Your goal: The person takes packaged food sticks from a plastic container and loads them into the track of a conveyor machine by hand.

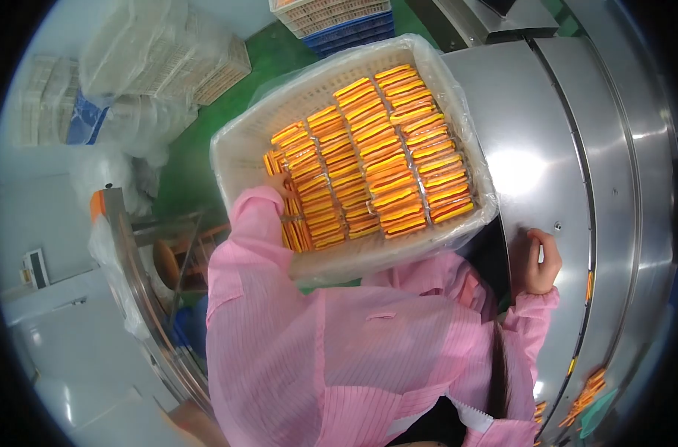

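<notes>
A cream plastic crate (242, 141) lined with clear film stands before me. Inside are several columns of orange, yellow and dark red striped sticks (391, 164), with shiny wrapping visible between the columns. My left hand (281, 185) reaches into the crate's left side, its fingers curled against the leftmost sticks, which stand at a different angle from the others. Part of those fingers is hidden among the sticks. My right hand (541, 261) rests on the steel surface (473, 89) right of the crate, fingers curled in, with nothing visible in them. Pink sleeves cover both arms.
Film-covered crates (219, 71) are stacked at the back left, and a blue crate (350, 33) sits beneath a pale one at the back. Loose striped sticks (583, 398) lie at the lower right beside green material (598, 413). A metal frame (123, 238) stands at left.
</notes>
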Demonstrator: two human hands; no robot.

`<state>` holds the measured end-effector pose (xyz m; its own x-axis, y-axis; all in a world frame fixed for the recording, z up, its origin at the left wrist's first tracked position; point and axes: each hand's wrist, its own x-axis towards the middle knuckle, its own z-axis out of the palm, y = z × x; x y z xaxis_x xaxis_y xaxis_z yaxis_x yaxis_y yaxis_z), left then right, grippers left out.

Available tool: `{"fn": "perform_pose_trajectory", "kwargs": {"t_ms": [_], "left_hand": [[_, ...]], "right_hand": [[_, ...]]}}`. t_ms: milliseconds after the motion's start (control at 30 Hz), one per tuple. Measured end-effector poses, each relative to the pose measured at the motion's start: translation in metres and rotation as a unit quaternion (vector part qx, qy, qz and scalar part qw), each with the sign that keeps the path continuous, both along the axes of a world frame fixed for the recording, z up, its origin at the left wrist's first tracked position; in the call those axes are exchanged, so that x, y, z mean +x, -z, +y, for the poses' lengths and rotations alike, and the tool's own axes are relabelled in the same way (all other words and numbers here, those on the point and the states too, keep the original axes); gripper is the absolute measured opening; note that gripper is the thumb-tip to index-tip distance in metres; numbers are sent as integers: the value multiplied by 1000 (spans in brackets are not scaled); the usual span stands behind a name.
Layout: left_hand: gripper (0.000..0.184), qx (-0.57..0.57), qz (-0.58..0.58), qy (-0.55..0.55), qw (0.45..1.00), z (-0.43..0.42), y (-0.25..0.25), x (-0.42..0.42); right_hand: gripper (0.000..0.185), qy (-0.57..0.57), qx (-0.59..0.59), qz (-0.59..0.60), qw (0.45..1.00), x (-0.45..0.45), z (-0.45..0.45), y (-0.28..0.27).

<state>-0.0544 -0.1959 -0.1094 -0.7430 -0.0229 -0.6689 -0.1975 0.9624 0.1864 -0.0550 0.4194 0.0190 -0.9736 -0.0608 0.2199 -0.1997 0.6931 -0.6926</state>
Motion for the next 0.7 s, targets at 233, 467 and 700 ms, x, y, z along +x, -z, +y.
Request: {"fn": "perform_pose_trajectory", "kwargs": {"t_ms": [233,467,700], "left_hand": [[45,-40,15,-27,999,8,-1,3],[39,73,1,-43,996,-16,17,2],[36,138,-76,-55,986,-19,9,-8]], "right_hand": [[13,9,-31,-37,999,16,1,8],[13,21,-47,-45,998,23,3,10],[13,28,-48,-47,997,23,0,11]]}}
